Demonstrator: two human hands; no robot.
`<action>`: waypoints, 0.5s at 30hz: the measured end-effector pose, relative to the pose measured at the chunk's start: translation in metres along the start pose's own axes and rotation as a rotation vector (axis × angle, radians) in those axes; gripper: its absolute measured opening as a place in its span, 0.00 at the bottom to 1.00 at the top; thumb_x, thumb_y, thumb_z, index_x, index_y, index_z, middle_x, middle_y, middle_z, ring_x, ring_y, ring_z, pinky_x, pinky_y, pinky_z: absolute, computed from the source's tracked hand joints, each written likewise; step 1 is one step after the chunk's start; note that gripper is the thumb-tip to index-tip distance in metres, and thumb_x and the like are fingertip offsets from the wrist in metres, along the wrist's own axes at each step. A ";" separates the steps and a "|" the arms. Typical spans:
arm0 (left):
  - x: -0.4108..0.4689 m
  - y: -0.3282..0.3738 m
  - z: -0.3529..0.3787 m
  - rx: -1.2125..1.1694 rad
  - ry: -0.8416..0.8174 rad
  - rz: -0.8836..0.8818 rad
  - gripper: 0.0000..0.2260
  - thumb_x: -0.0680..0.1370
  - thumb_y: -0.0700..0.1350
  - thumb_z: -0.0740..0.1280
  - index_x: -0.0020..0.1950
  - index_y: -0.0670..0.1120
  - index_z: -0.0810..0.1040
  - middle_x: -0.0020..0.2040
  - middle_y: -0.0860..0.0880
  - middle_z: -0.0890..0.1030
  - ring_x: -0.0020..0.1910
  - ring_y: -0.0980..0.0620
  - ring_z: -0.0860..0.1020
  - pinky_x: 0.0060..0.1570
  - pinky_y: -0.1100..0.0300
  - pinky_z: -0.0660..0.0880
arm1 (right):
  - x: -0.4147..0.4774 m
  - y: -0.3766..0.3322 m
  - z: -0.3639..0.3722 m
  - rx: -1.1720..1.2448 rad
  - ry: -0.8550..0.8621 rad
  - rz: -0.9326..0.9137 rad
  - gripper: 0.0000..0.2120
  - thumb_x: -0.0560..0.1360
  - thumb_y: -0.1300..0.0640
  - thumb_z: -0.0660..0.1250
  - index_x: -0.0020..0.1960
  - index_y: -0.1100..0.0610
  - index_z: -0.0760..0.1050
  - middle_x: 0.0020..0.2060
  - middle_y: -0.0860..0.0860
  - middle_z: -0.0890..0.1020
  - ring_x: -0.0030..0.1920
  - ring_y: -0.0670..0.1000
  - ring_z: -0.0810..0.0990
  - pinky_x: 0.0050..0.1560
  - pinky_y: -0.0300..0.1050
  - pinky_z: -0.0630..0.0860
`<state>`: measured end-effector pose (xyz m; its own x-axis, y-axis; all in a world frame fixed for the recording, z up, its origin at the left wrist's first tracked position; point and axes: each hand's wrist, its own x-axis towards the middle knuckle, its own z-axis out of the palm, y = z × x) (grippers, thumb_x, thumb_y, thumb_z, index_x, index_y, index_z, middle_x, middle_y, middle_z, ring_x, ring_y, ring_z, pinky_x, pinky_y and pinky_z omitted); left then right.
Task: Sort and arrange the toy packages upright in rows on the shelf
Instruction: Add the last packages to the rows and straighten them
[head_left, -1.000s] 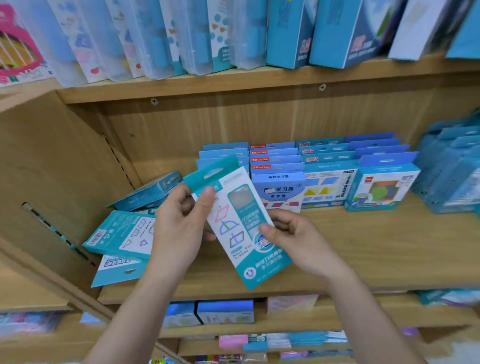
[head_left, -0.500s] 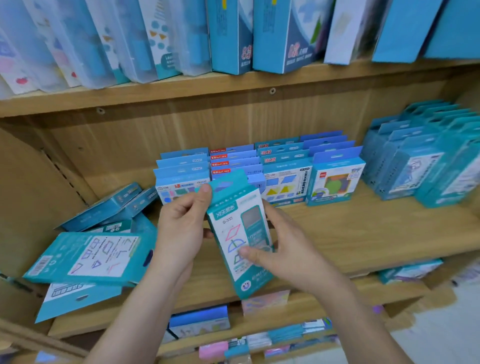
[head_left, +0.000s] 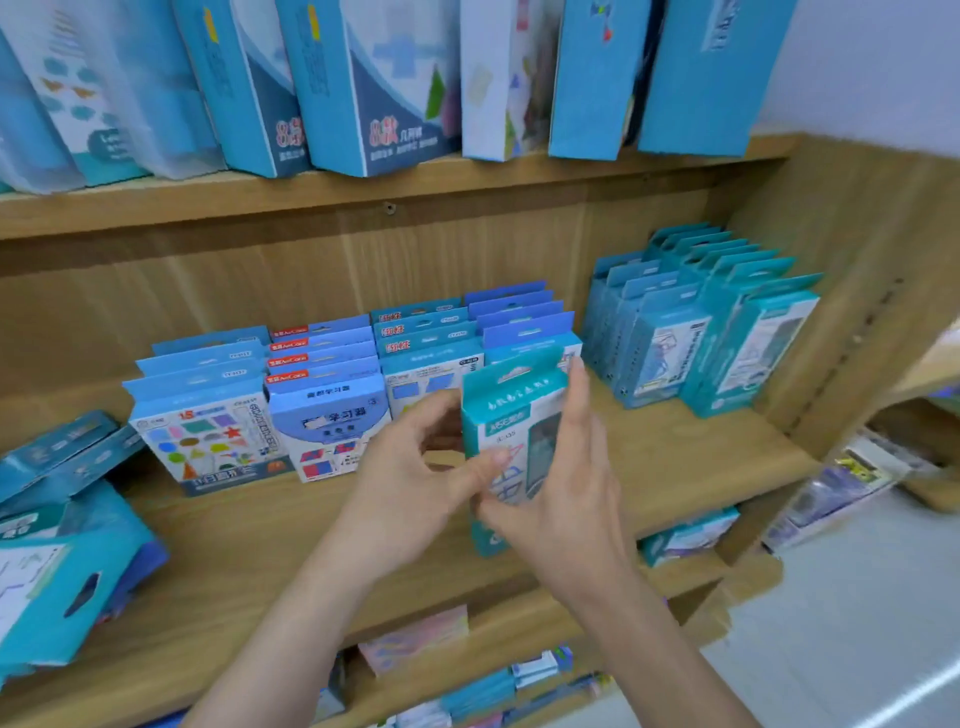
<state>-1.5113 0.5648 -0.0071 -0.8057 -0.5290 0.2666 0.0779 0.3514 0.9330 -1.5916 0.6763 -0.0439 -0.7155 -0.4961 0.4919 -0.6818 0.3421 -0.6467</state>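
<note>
Shop. Wooden shelf (head_left: 675, 457) full of toy packs (head_left: 322, 415), many the same, standing in neat rows, hang tabs on top. Big blue boxes (head_left: 363, 88) on shelf above. More goods (head_left: 415, 644) on shelves below.

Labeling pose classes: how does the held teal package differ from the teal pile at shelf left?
Held package is upright, gripped by left hand and right hand; the pile lies flat and skewed on the shelf, untouched. Held package is single; the pile holds several. Both teal with hang tabs.
</note>
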 end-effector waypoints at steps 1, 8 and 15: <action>0.005 0.000 0.012 0.036 0.037 0.012 0.14 0.71 0.37 0.73 0.51 0.52 0.79 0.46 0.57 0.84 0.45 0.58 0.81 0.45 0.63 0.76 | 0.005 0.007 -0.010 0.000 -0.005 -0.016 0.53 0.61 0.36 0.67 0.74 0.40 0.35 0.62 0.49 0.69 0.58 0.55 0.74 0.46 0.56 0.78; 0.048 -0.005 0.099 -0.020 0.196 -0.034 0.11 0.75 0.38 0.69 0.49 0.55 0.76 0.47 0.55 0.84 0.48 0.54 0.82 0.51 0.44 0.78 | 0.058 0.112 -0.100 0.128 -0.002 0.015 0.39 0.75 0.52 0.68 0.75 0.37 0.47 0.62 0.46 0.70 0.61 0.43 0.71 0.60 0.50 0.73; 0.104 0.006 0.211 0.153 0.081 0.070 0.09 0.76 0.43 0.68 0.54 0.53 0.74 0.51 0.57 0.82 0.50 0.60 0.79 0.52 0.53 0.77 | 0.133 0.181 -0.199 -0.176 -0.035 -0.061 0.29 0.76 0.68 0.59 0.75 0.53 0.60 0.70 0.51 0.69 0.69 0.49 0.67 0.67 0.40 0.63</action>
<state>-1.7185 0.6743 -0.0250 -0.7511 -0.5574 0.3538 0.0369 0.4996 0.8655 -1.8406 0.8308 0.0201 -0.6687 -0.5465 0.5042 -0.7418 0.4436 -0.5030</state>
